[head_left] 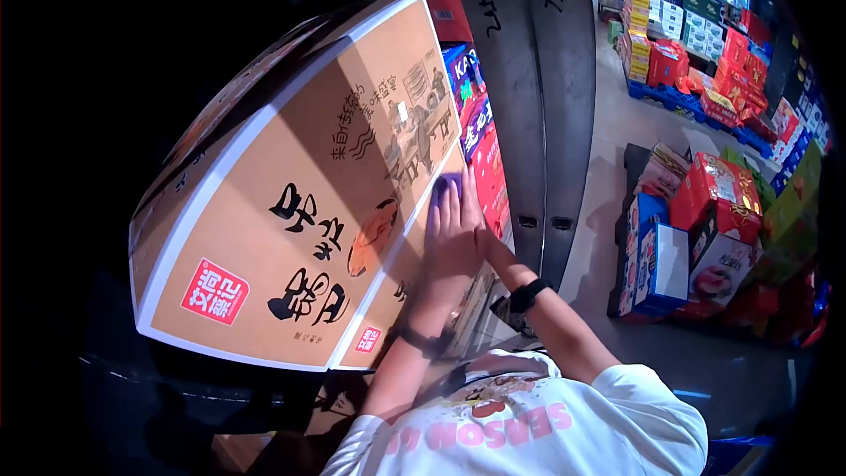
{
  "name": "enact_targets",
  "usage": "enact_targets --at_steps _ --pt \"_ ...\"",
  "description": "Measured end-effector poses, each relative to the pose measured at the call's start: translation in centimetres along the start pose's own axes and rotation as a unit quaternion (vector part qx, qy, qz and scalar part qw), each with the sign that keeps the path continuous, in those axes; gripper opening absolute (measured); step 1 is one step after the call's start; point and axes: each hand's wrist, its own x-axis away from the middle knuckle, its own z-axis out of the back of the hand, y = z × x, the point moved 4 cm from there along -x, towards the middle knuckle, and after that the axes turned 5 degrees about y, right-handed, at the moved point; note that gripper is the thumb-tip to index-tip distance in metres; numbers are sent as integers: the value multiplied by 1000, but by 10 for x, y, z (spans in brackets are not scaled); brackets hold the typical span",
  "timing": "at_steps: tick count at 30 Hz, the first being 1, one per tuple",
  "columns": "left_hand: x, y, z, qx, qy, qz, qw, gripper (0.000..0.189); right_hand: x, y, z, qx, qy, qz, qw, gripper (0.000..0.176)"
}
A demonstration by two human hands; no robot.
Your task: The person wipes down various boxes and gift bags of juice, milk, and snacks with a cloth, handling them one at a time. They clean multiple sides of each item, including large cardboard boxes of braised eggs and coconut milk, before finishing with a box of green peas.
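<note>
My left hand [451, 227] lies on the right part of a large tan carton [238, 238] with white edges, black writing and a red logo. Its fingers are stretched out, with a small dark purple patch at their tips that I cannot make out. Close against it, my right hand [473, 207] rests at the carton's right edge, partly hidden by the left, with the visible fingers extended. Neither hand visibly holds anything.
Colourful red and blue packages [480, 128] stand right behind the carton. Dark tall panels [538, 106] with handwriting rise beside them. Stacked gift boxes [718, 198] are on the right, with more goods on blue pallets [670, 99] farther back.
</note>
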Motion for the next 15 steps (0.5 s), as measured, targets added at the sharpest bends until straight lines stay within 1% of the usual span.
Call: enact_targets --at_steps 1,2,5,6,7,9,10,11,13,15 --pt "-11 0 9 23 1 20 1000 66 0 -2 5 1 -7 1 1000 57" --pt "-17 -2 10 41 56 -10 998 64 0 -3 7 1 -11 5 1000 57" --pt "-26 3 13 44 55 14 997 61 -20 -25 9 28 11 34 999 57" --pt "-23 3 12 29 75 -5 997 57 -30 -32 7 42 28 39 998 56" --pt "-21 2 6 30 74 -3 997 57 -46 -35 5 60 52 47 996 56" --pt "-20 -2 -9 29 13 -18 999 56 -55 -31 3 64 74 40 994 56" --pt "-19 -1 -10 14 6 -39 999 56 -55 -26 2 62 82 33 994 56" --pt "-18 0 -11 14 7 -41 999 56 -55 -22 0 59 86 29 994 56" --pt "-19 2 -10 60 5 -11 998 56 -45 -15 1 51 94 23 994 55" --pt "-22 2 -3 58 4 -7 998 54 -31 -6 0 33 94 8 995 55"
